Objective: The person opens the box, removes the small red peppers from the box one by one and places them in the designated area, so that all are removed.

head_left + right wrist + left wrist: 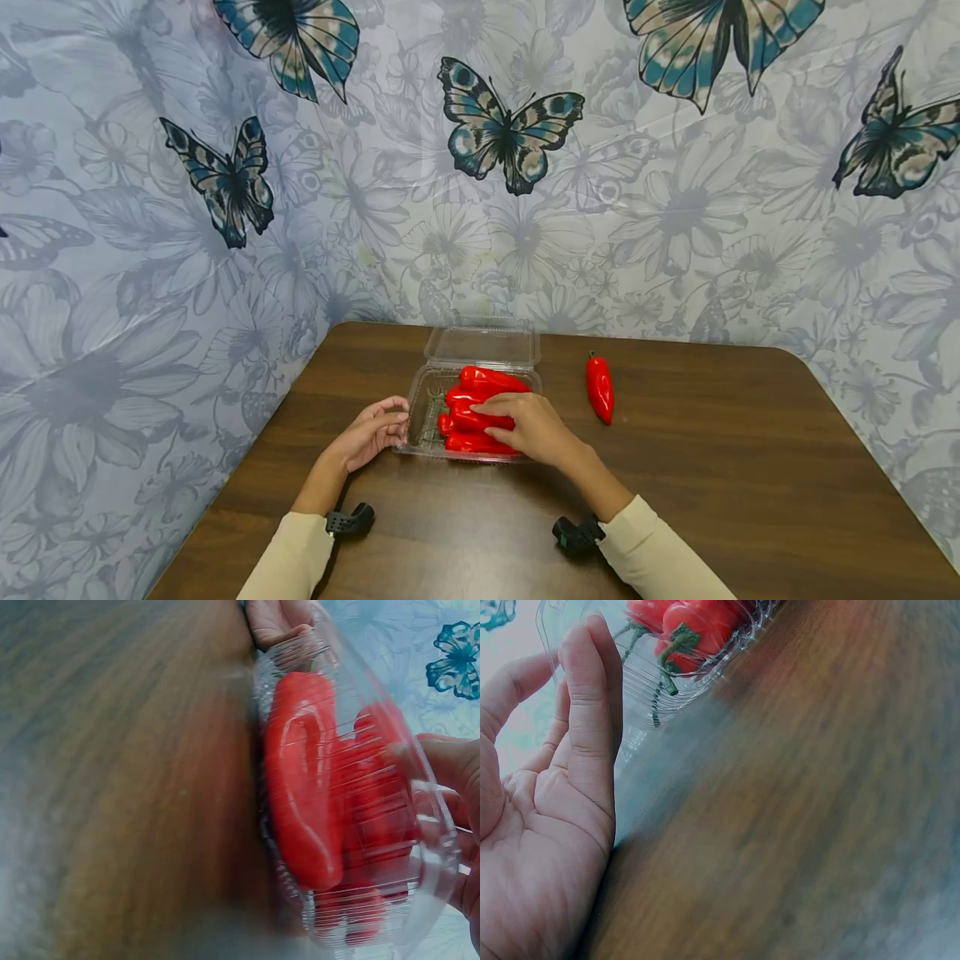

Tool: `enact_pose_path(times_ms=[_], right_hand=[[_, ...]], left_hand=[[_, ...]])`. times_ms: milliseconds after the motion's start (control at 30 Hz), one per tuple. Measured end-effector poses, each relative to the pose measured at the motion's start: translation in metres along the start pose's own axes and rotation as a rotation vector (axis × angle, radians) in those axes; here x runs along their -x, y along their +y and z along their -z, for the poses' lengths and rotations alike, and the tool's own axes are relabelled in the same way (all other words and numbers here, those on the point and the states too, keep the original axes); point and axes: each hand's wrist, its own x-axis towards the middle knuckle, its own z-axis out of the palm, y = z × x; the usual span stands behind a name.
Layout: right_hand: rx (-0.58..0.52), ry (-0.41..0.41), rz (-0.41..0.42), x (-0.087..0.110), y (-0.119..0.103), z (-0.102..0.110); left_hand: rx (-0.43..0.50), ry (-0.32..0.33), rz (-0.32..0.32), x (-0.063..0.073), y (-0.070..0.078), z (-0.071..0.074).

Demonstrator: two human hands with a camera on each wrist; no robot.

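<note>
A hinged clear plastic container [420, 417] lies with its lid folded back, several glossy red peppers [480, 444] side by side in it. Green stems [667, 667] show on the peppers' left ends. At the container's left edge, my left hand [375, 433] holds the rim with bent fingers. My right hand [536, 427] reaches over the right side and pinches one red pepper [457, 420] between thumb and fingers. Part of that pepper is hidden by the hand. In the right wrist view, the near pepper [304, 780] shows through the ribbed plastic wall.
One more red pepper [599, 387] lies on the brown wooden table [712, 467], right of the container. The open lid [483, 343] leans toward the back edge. Behind the table hangs a butterfly-patterned cloth [510, 250]. Black wrist cameras [577, 536] are worn at both cuffs.
</note>
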Motion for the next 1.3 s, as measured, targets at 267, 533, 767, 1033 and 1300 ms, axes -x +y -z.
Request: enact_pose_path(times_ms=[267,533,767,1033,1300], right_hand=[[-0.067,0.092,0.014,-0.001,0.0,0.008],[-0.188,0.14,-0.021,0.008,-0.002,0.024],[-0.202,0.195,-0.069,0.023,-0.005,0.04],[-0.21,0.209,-0.118,0.037,-0.006,0.055],[-0.201,0.25,-0.148,0.056,-0.002,0.066]], left_hand=[[-0.005,-0.015,-0.009,0.003,-0.002,0.004],[0.019,-0.043,-0.021,0.002,-0.004,0.004],[0.013,-0.037,-0.016,0.001,-0.003,0.005],[-0.001,-0.044,-0.02,0.002,-0.003,0.007],[0.005,-0.052,-0.015,-0.001,-0.004,0.007]])
